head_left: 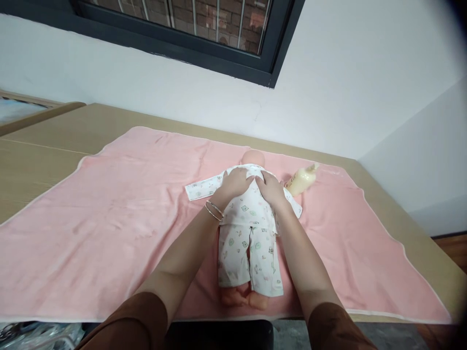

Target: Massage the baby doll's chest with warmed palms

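Note:
A baby doll (245,204) in a white top and trousers with small prints lies stretched out on a pink blanket (138,209). Its bald head (253,158) points away from me and its bare feet (244,297) are near the table's front edge. Flat on the left side of the doll's upper body rests my left hand (236,183), fingers spread, a thin bangle on the wrist. My right hand (272,188) lies open on the other side, the two thumbs close together. One sleeve reaches out to the left; the right sleeve is partly covered by my arm.
A bottle of pale yellow lotion (302,180) lies beside the doll's right sleeve. The blanket covers much of a wooden table (120,116) set against a white wall. A dark-framed window (219,43) is above. Plastic wrapping (40,335) shows below the left front edge.

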`<state>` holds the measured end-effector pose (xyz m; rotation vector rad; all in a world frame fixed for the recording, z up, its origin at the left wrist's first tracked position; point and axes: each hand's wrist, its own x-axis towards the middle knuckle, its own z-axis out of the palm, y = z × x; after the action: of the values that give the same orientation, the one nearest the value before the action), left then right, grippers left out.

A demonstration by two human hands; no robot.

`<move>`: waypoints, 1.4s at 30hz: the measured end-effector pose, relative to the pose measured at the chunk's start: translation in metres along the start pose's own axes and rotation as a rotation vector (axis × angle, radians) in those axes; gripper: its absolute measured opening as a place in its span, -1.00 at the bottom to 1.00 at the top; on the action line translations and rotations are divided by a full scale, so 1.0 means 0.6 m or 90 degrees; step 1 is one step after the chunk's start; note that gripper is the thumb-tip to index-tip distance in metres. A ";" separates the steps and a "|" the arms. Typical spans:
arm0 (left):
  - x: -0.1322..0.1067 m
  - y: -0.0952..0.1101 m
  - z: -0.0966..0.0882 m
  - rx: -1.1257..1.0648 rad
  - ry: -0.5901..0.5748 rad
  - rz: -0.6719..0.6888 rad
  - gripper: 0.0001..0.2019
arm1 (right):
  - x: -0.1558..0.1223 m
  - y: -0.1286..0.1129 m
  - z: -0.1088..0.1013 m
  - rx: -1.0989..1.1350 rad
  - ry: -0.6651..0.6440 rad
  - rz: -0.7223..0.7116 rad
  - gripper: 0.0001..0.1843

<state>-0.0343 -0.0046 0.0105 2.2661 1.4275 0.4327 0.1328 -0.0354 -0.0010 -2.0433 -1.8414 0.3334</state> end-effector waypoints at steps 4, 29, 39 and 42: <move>0.007 -0.006 0.006 -0.008 0.016 -0.008 -0.49 | 0.005 0.003 0.007 0.011 0.016 0.001 -0.42; 0.025 -0.007 0.054 -0.016 0.091 -0.065 -0.36 | 0.011 0.006 0.023 -0.007 0.007 0.019 -0.32; 0.027 -0.009 0.057 -0.011 0.113 -0.055 -0.39 | 0.012 0.006 0.025 0.000 0.015 0.020 -0.35; 0.030 -0.014 0.060 0.001 0.119 -0.032 -0.41 | 0.010 0.005 0.024 0.008 0.014 0.021 -0.34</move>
<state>-0.0163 0.0085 -0.0241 2.2344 1.5720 0.6413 0.1301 -0.0279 -0.0149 -2.0618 -1.7906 0.3294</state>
